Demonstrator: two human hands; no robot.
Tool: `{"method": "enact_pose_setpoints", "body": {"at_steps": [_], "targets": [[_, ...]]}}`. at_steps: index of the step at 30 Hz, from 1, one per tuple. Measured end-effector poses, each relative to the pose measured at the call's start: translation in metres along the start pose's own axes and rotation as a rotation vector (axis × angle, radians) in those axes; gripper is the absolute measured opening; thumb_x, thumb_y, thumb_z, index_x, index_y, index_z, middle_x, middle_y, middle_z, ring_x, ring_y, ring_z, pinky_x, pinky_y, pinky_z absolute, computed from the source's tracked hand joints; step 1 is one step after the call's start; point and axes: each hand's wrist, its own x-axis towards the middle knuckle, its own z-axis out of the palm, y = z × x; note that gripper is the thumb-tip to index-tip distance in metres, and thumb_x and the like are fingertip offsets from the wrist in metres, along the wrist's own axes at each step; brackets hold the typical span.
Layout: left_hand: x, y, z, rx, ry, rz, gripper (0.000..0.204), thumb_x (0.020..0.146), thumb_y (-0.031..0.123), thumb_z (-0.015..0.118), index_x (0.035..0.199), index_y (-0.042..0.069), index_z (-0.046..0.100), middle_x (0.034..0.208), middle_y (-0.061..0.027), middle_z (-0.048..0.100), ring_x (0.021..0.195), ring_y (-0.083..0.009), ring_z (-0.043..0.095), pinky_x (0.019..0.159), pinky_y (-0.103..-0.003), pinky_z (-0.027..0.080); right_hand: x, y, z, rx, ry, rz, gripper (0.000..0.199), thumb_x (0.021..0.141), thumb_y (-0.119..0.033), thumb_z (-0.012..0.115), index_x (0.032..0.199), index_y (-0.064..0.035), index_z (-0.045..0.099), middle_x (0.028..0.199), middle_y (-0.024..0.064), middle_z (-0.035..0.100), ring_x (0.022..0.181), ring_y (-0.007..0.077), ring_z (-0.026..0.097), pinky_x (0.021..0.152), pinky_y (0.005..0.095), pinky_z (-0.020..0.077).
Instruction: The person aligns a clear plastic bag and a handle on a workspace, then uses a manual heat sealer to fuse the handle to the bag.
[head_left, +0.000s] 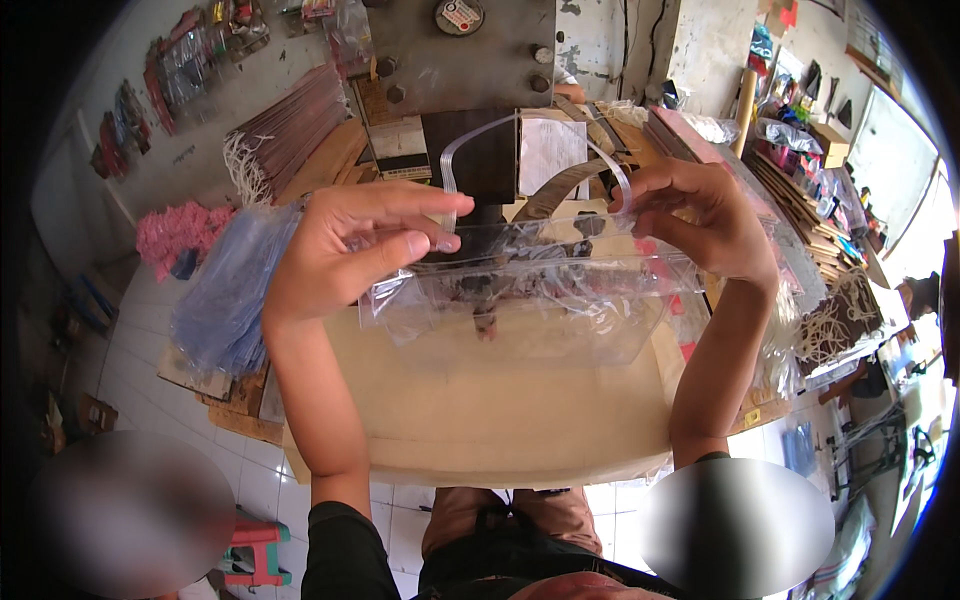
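Note:
A clear plastic bag [520, 275] hangs between my hands above the tan work surface [490, 420]. A clear, ribbed plastic strap [447, 165] arches over it like a handle. My left hand [345, 245] pinches the strap's left end at the bag's top edge, between thumb and fingers. At the other end, my right hand [705, 220] grips the strap with bent fingers beside the bag's upper right corner. Whether the strap is joined to the bag is hard to make out.
A bolted metal machine [460, 60] stands directly ahead. Bluish plastic sheets [235, 290] and a pink bundle [180, 238] lie left, near stacked pieces with white cords [290, 125]. More corded pieces [840, 310] sit right. A red and green stool [258, 550] stands lower left.

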Motion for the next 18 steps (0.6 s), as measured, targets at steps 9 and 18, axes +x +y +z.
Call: {"method": "enact_pose_setpoints", "body": {"at_steps": [9, 18], "targets": [[0.003, 0.006, 0.009, 0.139, -0.045, 0.007, 0.043, 0.085, -0.002, 0.063, 0.128, -0.004, 0.063, 0.130, -0.0212, 0.063, 0.091, -0.0180, 0.067, 0.085, -0.036, 0.059, 0.001, 0.006, -0.008, -0.117, -0.056, -0.093, 0.030, 0.082, 0.013, 0.060, 0.110, 0.0031, 0.066, 0.100, 0.0095, 0.072, 0.088, 0.0159, 0.071, 0.079, 0.0284, 0.0575], [0.007, 0.005, 0.020, 0.115, 0.006, -0.065, 0.046, 0.085, -0.007, 0.060, 0.131, -0.007, 0.060, 0.134, -0.0189, 0.058, 0.098, -0.0182, 0.068, 0.087, -0.032, 0.058, 0.001, 0.009, -0.011, -0.210, -0.006, -0.117, 0.027, 0.082, 0.009, 0.062, 0.107, 0.0010, 0.068, 0.097, 0.0090, 0.074, 0.087, 0.0155, 0.072, 0.074, 0.0281, 0.0585]]}}
